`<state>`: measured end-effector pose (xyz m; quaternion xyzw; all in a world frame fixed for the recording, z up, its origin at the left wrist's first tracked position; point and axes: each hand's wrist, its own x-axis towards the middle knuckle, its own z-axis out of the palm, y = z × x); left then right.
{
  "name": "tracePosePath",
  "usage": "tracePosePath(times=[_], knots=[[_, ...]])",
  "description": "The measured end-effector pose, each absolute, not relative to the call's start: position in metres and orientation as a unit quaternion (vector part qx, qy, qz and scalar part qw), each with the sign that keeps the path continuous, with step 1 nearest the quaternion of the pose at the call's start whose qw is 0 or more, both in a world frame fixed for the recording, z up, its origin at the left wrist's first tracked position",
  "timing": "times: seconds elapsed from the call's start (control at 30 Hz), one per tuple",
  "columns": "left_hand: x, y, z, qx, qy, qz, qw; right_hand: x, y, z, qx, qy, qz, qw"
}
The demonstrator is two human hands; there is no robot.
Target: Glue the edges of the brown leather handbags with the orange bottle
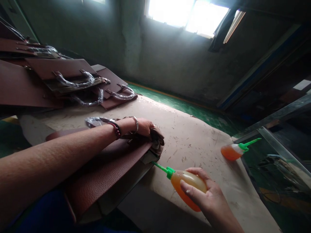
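Observation:
A reddish-brown leather handbag (114, 168) lies on its side at the near edge of the table, its handle wrapped in clear plastic. My left hand (145, 127) reaches across it and is closed on the crumpled lining (157, 139) at the bag's far end; the fingertips are partly hidden. In my right hand (206, 191) is a squeeze bottle (184, 184) of orange liquid with a green nozzle. The fingers wrap round its body. The nozzle's tip points left and meets the bag's open edge beneath the lining; whether it touches, I cannot tell.
Several brown handbags (65, 69) with plastic-wrapped handles are piled at the back left. A second orange bottle (232, 152) with a green nozzle lies near the table's right edge. The paper-covered table (189, 136) has scattered marks. Beyond stands a metal frame (284, 113).

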<state>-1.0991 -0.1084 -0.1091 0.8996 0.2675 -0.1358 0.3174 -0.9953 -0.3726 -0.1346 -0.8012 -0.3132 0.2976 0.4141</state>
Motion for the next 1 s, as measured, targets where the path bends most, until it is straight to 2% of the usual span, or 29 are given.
tracePosePath(times=[0.07,0.2,0.3,0.53,0.7,0.83,1.0], knots=[[-1.1,-0.113,-0.104,0.898,0.282,-0.143,0.306,-0.996,-0.372,-0.134,-0.797,-0.31,0.31,0.416],[-1.101,-0.118,-0.098,0.895,0.286,-0.157,0.303,-0.996,-0.372,-0.135,-0.817,-0.319,0.257,0.405],[-1.1,-0.119,-0.097,0.895,0.291,-0.162,0.297,-1.002,-0.374,-0.135,-0.809,-0.319,0.277,0.409],[-1.098,-0.114,-0.103,0.898,0.298,-0.154,0.285,-1.007,-0.377,-0.135,-0.813,-0.317,0.251,0.419],[-1.099,-0.109,-0.109,0.9,0.286,-0.145,0.295,-1.01,-0.378,-0.138,-0.793,-0.318,0.284,0.434],[-1.099,-0.105,-0.113,0.9,0.274,-0.14,0.308,-1.008,-0.379,-0.14,-0.81,-0.318,0.235,0.433],[-1.099,-0.101,-0.119,0.901,0.266,-0.134,0.316,-1.007,-0.382,-0.146,-0.797,-0.331,0.255,0.436]])
